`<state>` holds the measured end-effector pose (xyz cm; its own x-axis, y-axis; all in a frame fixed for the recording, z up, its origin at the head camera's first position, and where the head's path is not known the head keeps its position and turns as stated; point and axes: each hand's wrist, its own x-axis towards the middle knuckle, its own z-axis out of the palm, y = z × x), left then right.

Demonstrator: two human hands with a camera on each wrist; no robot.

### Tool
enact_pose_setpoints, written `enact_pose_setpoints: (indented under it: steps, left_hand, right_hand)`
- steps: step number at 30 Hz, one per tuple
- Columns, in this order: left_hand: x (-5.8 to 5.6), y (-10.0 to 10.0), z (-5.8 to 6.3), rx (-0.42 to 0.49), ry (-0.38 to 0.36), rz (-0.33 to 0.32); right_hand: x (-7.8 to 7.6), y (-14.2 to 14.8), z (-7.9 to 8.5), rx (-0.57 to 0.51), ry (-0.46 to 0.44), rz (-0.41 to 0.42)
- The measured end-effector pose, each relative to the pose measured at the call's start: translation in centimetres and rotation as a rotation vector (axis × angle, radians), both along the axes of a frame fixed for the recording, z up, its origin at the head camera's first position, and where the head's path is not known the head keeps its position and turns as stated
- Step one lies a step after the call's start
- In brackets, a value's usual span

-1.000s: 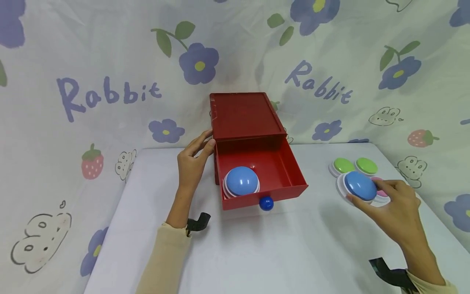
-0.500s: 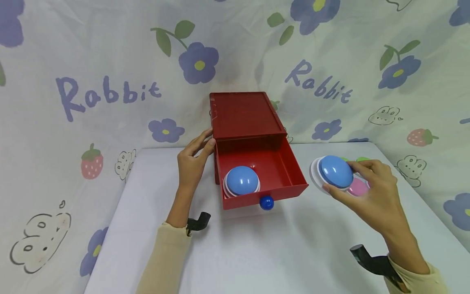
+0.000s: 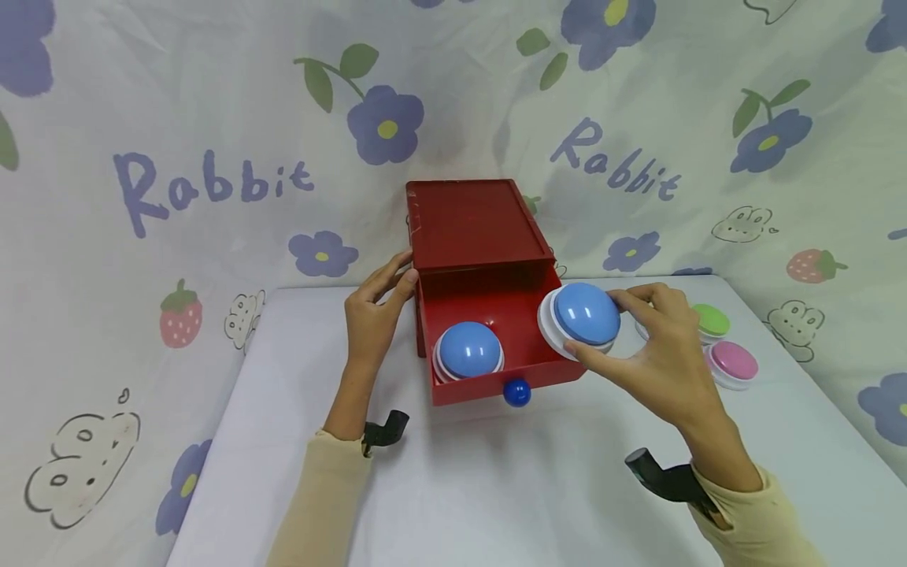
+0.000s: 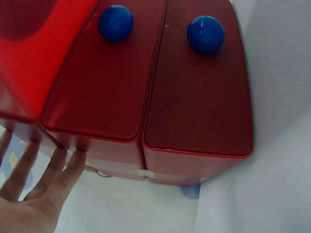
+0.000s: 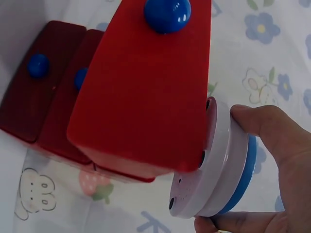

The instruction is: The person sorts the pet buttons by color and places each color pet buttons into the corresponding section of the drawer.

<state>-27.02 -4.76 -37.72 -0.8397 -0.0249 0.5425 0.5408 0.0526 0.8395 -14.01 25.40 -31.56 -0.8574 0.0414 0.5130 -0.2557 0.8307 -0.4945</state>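
Observation:
My right hand (image 3: 662,362) pinches a blue domed push button (image 3: 586,313) by its white base, thumb on the near side and fingers on the far side. The button overlaps the right side of the pulled-out drawer (image 3: 471,387) in the head view. In the right wrist view, the underside of its base (image 5: 192,187) shows beside the drawer front (image 5: 146,102). Another blue button (image 3: 470,349) sits in the drawer's front left corner. My left hand (image 3: 375,311) touches the left side of the red drawer cabinet (image 3: 482,224), its fingers (image 4: 68,177) fairly straight in the left wrist view.
On the table's right side stand a pink button (image 3: 734,361) and a green button (image 3: 711,321), with another partly hidden behind my right hand. Two closed drawers with blue knobs (image 4: 206,34) lie under the pulled-out one. A patterned cloth (image 3: 234,94) hangs behind the cabinet.
My right hand has carried the blue button leftward from above the other buttons to the drawer's right side. The pink button has come into fuller view. My left hand stays put.

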Motion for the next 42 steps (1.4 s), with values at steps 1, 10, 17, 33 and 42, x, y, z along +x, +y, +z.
enact_pose_setpoints:
  steps: [1, 10, 17, 33, 42]
  left_hand:
    - [0.0, 0.0, 0.0, 0.000, -0.001, 0.000]
    - [-0.1, -0.1, 0.0, -0.001, -0.002, 0.005]
    - [0.0, -0.4, 0.2, -0.014, 0.004, 0.011]
    - [-0.2, -0.1, 0.0, -0.017, 0.019, 0.019]
    - [-0.1, -0.2, -0.1, -0.015, 0.004, 0.008]
  right_hand:
    - [-0.2, -0.2, 0.0, 0.005, 0.010, 0.008]
    - [-1.9, -2.0, -0.5, 0.056, -0.008, 0.035]
    - [-0.6, -2.5, -1.6, -0.005, 0.009, 0.013]
    - [4.9, -6.5, -7.2, -0.067, 0.117, 0.021]
    - [4.1, -7.8, -8.4, -0.173, 0.088, 0.091]
